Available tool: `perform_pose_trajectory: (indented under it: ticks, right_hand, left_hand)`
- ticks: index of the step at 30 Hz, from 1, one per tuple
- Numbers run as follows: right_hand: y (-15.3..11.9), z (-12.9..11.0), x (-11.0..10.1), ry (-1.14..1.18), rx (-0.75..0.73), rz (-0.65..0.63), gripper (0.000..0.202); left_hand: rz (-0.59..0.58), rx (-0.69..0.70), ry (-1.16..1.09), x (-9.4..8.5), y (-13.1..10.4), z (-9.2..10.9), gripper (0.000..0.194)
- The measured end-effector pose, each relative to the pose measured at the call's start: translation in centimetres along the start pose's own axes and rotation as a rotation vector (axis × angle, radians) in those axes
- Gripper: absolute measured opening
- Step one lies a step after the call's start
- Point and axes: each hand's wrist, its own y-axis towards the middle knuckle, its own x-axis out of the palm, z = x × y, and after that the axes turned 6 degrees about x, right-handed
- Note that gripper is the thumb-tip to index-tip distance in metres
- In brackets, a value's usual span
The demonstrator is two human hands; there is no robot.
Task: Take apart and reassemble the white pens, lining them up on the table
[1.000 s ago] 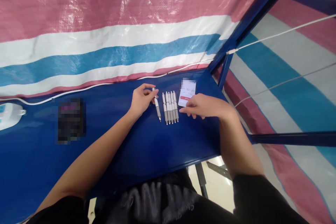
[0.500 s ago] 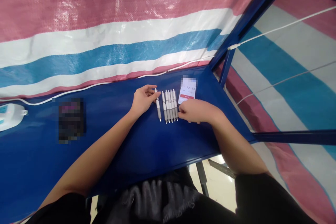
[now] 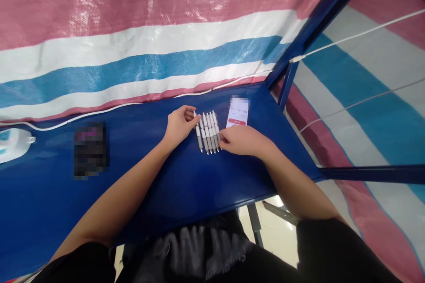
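Several white pens with grey grips [image 3: 209, 132] lie side by side on the blue table [image 3: 199, 181], their clickers toward the back. My left hand [image 3: 182, 124] is closed on the leftmost pen [image 3: 198, 133], its thumb and fingers at the upper part. That pen lies close beside the others. On the right of the row, my right hand [image 3: 237, 139] has its fingers curled against the rightmost pens, covering part of them. Whether it grips one cannot be made out. Just behind my right hand is a phone [image 3: 237, 117] showing a timer.
A dark blurred item [image 3: 90, 150] lies on the left of the table, with a white device [image 3: 15, 145] at the far left edge. A white cable [image 3: 133, 105] runs along the back, by the striped sheet [image 3: 149, 70]. Blue frame posts [image 3: 288, 80] stand at the right.
My right hand has moved left with the row of pens, narrowing the gap to the leftmost pen. My left hand has shifted slightly left. More of the phone's screen shows.
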Motion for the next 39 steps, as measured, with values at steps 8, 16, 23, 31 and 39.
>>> perform_pose_trajectory:
  ticks: [8, 16, 23, 31, 39]
  right_hand:
    - [-0.1, -1.2, 0.1, 0.015, 0.155, 0.01, 0.038]
    - [0.3, -1.3, 0.5, 0.028, 0.147, -0.004, 0.041]
    - [0.3, -1.3, 0.5, 0.019, 0.142, 0.001, 0.041]
    - [0.2, -1.5, 0.4, 0.004, 0.169, 0.037, 0.038]
    - [-0.4, -1.3, -0.3, 0.169, 0.227, 0.251, 0.023]
  left_hand:
    - [-0.012, -0.012, 0.011, -0.3, 0.0, 0.1, 0.022]
    - [-0.008, 0.002, 0.033, -0.5, -0.1, 0.0, 0.026]
    - [-0.002, -0.046, -0.061, -0.4, -0.1, -0.1, 0.021]
    - [0.021, 0.035, 0.051, -0.4, -0.3, 0.3, 0.02]
    - [-0.119, 0.275, 0.48, -0.2, -0.9, 0.6, 0.034]
